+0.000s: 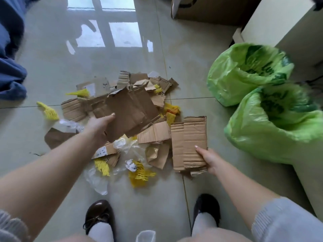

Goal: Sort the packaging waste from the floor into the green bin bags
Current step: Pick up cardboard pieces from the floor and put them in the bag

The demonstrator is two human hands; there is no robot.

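Packaging waste (122, 123) heaped on floor (52, 67), left of green bin bags (262, 102). Left hand (100, 124) grips torn cardboard sheet (129, 110); right hand (208, 160) pinches corrugated stack (189, 144) nearest bags, likely cardboard gathered first. Foam netting (139, 173) remains.

2 bin bags (262, 102) stand right of the waste pile (125, 123)

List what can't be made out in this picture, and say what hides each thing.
- Inside of the two green bin bags: head view, contents hidden by their own folds and by blur.
- Waste under the large torn cardboard held by the left hand: covered.
- Right hand fingers: behind its corrugated cardboard.
- Printed label text: too small.
- Brown box: cut off by the top edge.
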